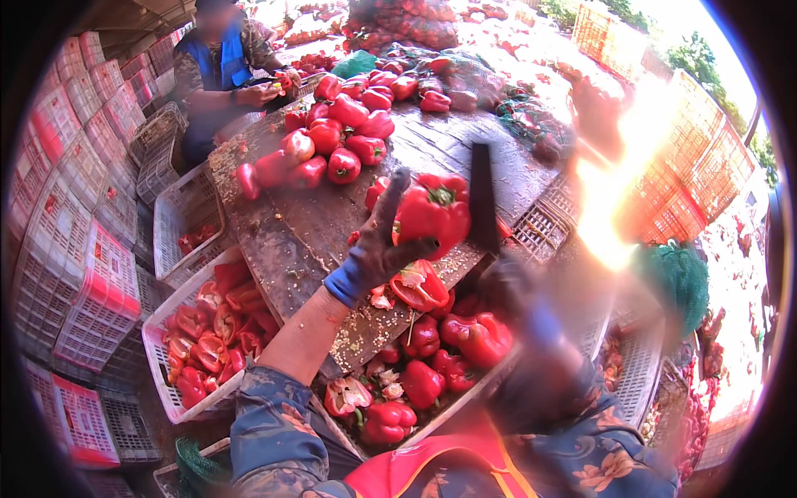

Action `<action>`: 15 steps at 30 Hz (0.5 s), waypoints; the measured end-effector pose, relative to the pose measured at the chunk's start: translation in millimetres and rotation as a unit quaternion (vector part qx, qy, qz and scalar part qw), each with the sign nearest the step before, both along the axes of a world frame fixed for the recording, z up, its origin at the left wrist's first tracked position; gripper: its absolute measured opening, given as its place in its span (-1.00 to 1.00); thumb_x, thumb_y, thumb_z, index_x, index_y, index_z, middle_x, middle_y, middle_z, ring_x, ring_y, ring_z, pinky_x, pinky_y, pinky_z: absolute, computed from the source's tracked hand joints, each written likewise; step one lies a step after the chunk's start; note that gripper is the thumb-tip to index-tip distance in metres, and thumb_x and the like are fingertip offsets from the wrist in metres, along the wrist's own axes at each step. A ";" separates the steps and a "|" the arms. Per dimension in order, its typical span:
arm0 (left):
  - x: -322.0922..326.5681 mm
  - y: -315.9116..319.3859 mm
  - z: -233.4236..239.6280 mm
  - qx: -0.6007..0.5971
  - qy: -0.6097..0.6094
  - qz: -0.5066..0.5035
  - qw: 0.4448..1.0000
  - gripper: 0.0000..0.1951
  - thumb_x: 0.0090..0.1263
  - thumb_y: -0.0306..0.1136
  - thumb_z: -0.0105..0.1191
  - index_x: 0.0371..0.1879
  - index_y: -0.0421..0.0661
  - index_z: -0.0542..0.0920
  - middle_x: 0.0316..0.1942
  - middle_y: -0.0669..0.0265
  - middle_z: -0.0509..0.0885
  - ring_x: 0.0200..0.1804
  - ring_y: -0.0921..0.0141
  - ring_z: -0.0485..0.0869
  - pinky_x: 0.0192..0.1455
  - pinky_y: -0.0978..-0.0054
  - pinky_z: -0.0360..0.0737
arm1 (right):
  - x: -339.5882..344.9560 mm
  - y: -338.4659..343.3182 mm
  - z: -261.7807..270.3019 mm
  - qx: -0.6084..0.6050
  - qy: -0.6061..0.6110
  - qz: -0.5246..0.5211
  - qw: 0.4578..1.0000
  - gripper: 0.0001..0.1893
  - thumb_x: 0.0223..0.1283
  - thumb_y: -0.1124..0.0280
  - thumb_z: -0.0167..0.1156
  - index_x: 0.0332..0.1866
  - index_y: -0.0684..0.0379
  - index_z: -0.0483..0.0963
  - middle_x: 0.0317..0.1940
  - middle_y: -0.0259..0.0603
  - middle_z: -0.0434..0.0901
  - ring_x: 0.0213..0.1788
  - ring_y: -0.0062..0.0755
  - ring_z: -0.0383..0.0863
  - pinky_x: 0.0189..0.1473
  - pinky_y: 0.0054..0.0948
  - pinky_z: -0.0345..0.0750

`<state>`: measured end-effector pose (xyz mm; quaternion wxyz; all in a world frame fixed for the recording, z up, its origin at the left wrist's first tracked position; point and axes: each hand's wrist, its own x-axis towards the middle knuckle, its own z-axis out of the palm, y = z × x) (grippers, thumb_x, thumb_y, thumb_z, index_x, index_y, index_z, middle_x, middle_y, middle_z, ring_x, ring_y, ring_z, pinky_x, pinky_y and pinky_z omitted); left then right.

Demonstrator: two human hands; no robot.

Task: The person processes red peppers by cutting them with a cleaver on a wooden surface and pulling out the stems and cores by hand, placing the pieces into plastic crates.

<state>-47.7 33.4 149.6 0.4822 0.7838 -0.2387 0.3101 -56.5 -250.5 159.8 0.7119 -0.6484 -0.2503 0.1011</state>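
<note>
My left hand (378, 239), in a dark glove with a blue cuff, grips a whole red bell pepper (439, 218) with its stem end up. Just right of it, my right hand (514, 286) is blurred but holds a knife, its broad dark blade (481, 193) upright and apart from the pepper. Under my left hand, a cut pepper piece (423, 287) lies at the edge of a worn table (299, 249) strewn with seeds. Below, a crate of whole peppers and seedy cores (429, 436) stands close against my body.
Several whole peppers (342, 127) are heaped at the table's far side. A white crate (155, 348) of pepper halves stands left. Stacked crates (68, 224) line the left; orange crates (697, 162) stand right. Another person (218, 68) works across the table, holding a pepper.
</note>
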 end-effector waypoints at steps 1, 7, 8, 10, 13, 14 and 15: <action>4.3 11.2 -24.9 -0.023 0.034 0.008 0.999 0.04 0.30 -0.02 0.44 0.60 -0.25 0.08 0.52 -0.04 0.28 0.55 0.23 0.28 0.58 0.26 0.26 | -10.3 -3.2 -6.7 -0.091 -0.044 0.065 0.993 -0.72 0.57 0.23 0.12 0.13 0.20 0.52 -0.41 -0.38 0.58 -0.45 -0.66 0.52 -0.42 -0.54 0.47; 84.9 111.1 -90.2 0.000 0.079 0.276 0.958 -0.08 0.29 0.09 0.40 0.47 -0.30 0.33 0.34 -0.14 0.49 0.42 0.04 0.47 0.47 0.18 0.42 | 0.6 -14.5 -9.9 -0.211 0.233 0.111 0.943 -0.68 0.57 0.15 0.09 0.14 0.17 0.52 -0.50 -0.45 0.52 -0.55 -0.69 0.47 -0.52 -0.57 0.40; 104.9 132.1 -87.2 0.133 0.044 0.352 0.925 -0.06 0.27 0.11 0.40 0.48 -0.27 0.32 0.32 -0.18 0.51 0.41 0.01 0.48 0.44 0.14 0.45 | 4.0 -12.3 -5.0 -0.231 0.218 0.104 0.943 -0.68 0.57 0.15 0.09 0.15 0.18 0.51 -0.51 -0.45 0.52 -0.58 -0.67 0.47 -0.53 -0.57 0.40; 143.8 166.1 -79.6 0.166 0.162 0.415 0.880 0.02 0.19 0.24 0.39 0.50 -0.21 0.30 0.29 -0.24 0.53 0.36 -0.11 0.50 0.38 0.07 0.49 | 6.8 -9.9 -5.6 -0.208 0.197 0.109 0.952 -0.68 0.57 0.17 0.10 0.17 0.18 0.51 -0.51 -0.46 0.52 -0.57 -0.69 0.47 -0.52 -0.57 0.40; 193.5 171.2 -64.5 0.144 0.375 0.447 0.799 0.11 0.08 0.21 0.42 0.56 -0.15 0.22 0.30 -0.28 0.54 0.36 -0.10 0.53 0.42 0.14 0.46 | 7.5 -14.3 -21.4 -0.171 0.085 0.101 0.976 -0.67 0.55 0.23 0.14 0.23 0.18 0.51 -0.50 -0.48 0.52 -0.54 -0.72 0.45 -0.49 -0.59 0.39; 200.4 163.0 -61.0 0.155 0.382 0.458 0.788 0.11 0.07 0.19 0.43 0.56 -0.13 0.22 0.30 -0.28 0.53 0.35 -0.10 0.54 0.41 0.13 0.47 | 6.9 -15.4 -19.0 -0.185 0.128 0.092 0.970 -0.67 0.55 0.23 0.15 0.24 0.19 0.51 -0.48 -0.48 0.52 -0.52 -0.73 0.44 -0.47 -0.60 0.38; 204.3 155.7 -58.2 0.167 0.388 0.470 0.775 0.10 0.06 0.17 0.44 0.56 -0.10 0.22 0.30 -0.29 0.53 0.34 -0.11 0.55 0.40 0.13 0.49 | 7.5 -15.6 -17.0 -0.197 0.170 0.082 0.962 -0.66 0.54 0.24 0.16 0.26 0.19 0.51 -0.47 -0.49 0.52 -0.49 -0.74 0.44 -0.45 -0.61 0.38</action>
